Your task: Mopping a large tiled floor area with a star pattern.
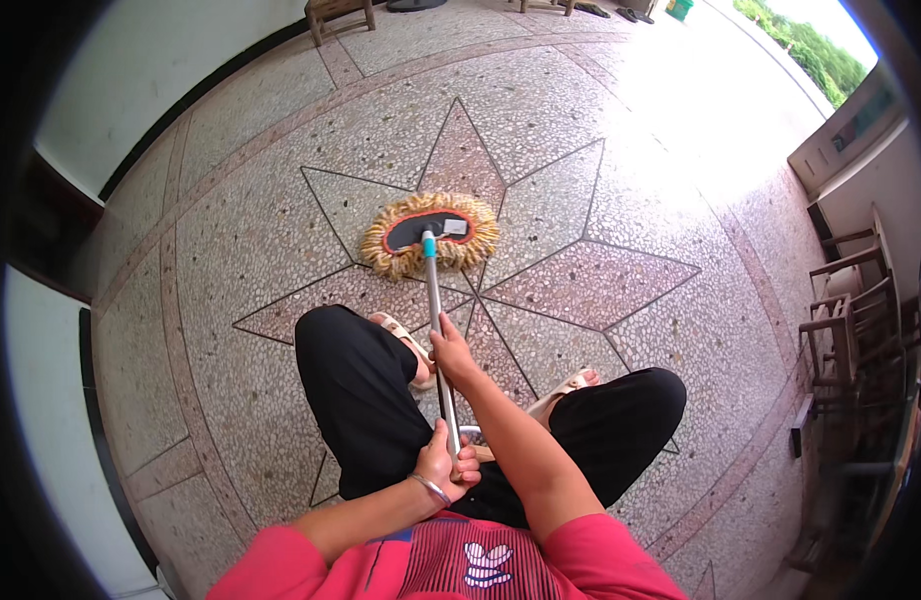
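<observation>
A string mop head (430, 231) with yellow-brown fringe, an orange-edged dark backing and a small white tag lies ahead of my feet, over the terrazzo floor (640, 202). Its metal handle (433, 289) has a teal collar near the head and runs back between my knees. My left hand (439, 461), with a silver bangle at the wrist, is wrapped round the handle's near end. Farther up the pole, my right hand (453, 351) grips it from the right side. Part of the handle is covered by my fingers.
My sandalled feet flank the handle. Wooden chairs (843, 322) stand along the right wall; a wooden stool (339, 19) is at the far left. Slippers (634, 15) and a green bin (679, 9) are near the bright doorway. White wall (168, 67) borders the left.
</observation>
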{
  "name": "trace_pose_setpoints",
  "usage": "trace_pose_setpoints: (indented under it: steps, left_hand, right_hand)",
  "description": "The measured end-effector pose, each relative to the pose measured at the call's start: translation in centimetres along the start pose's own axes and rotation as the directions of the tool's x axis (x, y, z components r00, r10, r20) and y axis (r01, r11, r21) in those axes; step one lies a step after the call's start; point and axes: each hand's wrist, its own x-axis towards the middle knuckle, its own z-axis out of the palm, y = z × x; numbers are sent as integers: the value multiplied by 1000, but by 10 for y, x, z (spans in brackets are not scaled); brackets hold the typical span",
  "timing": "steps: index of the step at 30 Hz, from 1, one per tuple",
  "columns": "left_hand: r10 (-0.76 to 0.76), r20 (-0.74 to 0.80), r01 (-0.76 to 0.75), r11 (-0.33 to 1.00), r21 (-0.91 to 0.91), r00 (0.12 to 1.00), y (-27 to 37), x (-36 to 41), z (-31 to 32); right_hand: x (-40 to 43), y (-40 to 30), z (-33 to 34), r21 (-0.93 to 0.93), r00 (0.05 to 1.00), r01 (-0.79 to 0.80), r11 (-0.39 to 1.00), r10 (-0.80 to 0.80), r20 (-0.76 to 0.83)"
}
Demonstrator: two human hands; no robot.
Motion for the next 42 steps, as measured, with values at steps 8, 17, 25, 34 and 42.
trace_pose_setpoints:
  steps: [8, 17, 25, 34, 42]
  left_hand:
    - [-77, -1, 76, 983, 168, 997, -4, 42, 39]
    - [-347, -94, 313, 657, 686, 933, -12, 130, 77]
    - [-273, -93, 199, 390, 899, 957, -7, 136, 58]
    - [-176, -6, 164, 901, 402, 984, -78, 67, -31]
    - [-4, 67, 10, 996, -92, 998, -111, -5, -56]
  right_hand:
    - [19, -9, -56, 157, 991, 101, 982, -86, -99]
    - [1, 14, -223, 285, 726, 271, 919, -1, -688]
    - [-34, 57, -231, 349, 520, 461, 816, 71, -851]
    - [-46, 73, -141, 212, 867, 221, 952, -91, -491]
    - [-87, 80, -25, 245, 990, -46, 968, 12, 139]
